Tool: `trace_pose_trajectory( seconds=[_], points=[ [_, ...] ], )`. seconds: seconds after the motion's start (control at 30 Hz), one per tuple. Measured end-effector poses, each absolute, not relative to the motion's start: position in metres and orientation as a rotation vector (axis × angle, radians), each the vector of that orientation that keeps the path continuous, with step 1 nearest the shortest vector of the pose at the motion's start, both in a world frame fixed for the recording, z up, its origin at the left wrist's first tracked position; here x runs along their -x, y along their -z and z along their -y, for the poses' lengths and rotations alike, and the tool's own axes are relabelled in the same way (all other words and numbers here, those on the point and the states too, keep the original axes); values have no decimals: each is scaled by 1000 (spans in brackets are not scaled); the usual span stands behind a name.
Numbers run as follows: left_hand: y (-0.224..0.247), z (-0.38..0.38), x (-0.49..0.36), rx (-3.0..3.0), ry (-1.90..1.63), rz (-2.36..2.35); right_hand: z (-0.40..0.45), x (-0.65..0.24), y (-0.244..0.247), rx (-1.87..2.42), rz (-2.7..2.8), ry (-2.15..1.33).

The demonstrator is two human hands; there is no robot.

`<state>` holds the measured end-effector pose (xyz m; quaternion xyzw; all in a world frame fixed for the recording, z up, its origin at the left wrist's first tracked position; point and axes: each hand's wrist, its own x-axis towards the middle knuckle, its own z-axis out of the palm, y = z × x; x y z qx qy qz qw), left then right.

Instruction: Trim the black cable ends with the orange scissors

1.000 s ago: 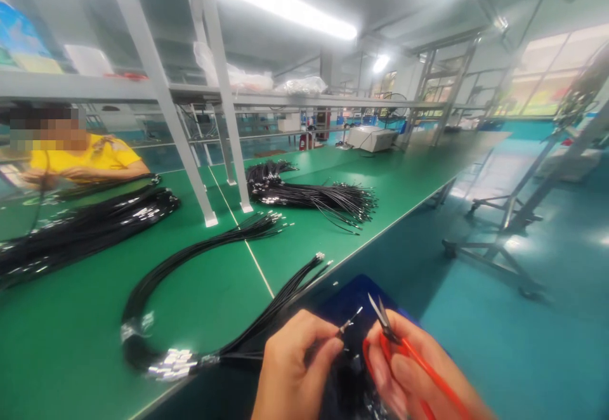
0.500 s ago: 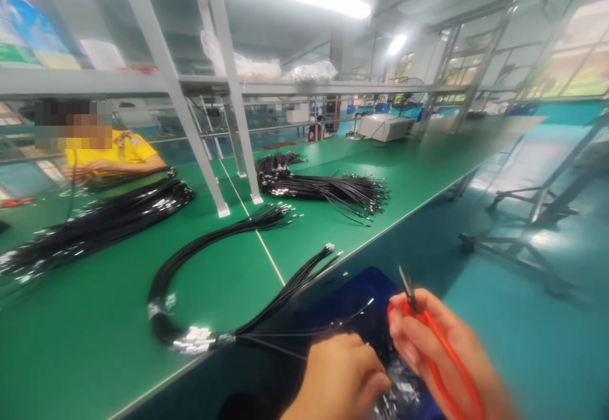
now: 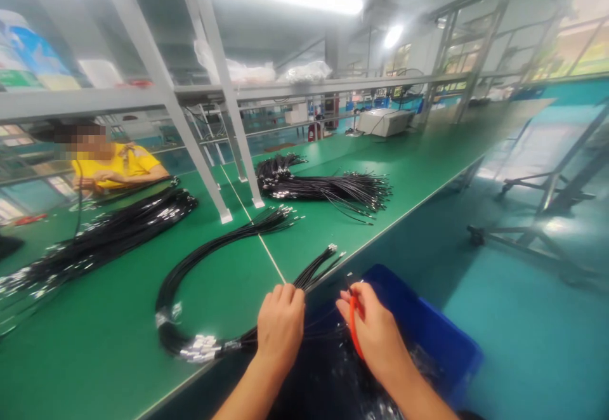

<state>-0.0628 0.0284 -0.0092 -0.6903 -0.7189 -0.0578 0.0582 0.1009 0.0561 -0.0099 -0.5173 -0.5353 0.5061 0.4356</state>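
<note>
My left hand is closed over the black cable bundle at the table's front edge; its fingertips are mostly hidden. The bundle curves in a U on the green table, with white tags at its bend and loose ends past my hand. To the right, my right hand holds red-handled scissors, whose blades are mostly hidden. Below my hands is a blue bin with clear plastic scraps and dark strands inside.
More black cables lie at the left and beyond the posts. A metal shelf spans the table. Across it sits a person in yellow. A white box stands farther back; a wheeled rack is at right.
My left hand has moved up and left onto the cable bundle. My right hand with the scissors has moved left, and more of the blue bin shows.
</note>
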Motion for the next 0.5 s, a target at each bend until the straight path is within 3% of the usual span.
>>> trace_pose_trajectory(
  seconds=[0.23, 0.4, 0.5],
  points=[
    [18, -59, 15, 2256, -70, 2277, -48, -109, 57, 1455, 1268, -1393],
    [23, -87, -7, 2266, -117, 2432, -50, -126, 41, 1396, 1031, -1331],
    [7, -84, -9, 2327, 38, 2404, -54, -135, 24, 1283, 877, -1248]
  ],
)
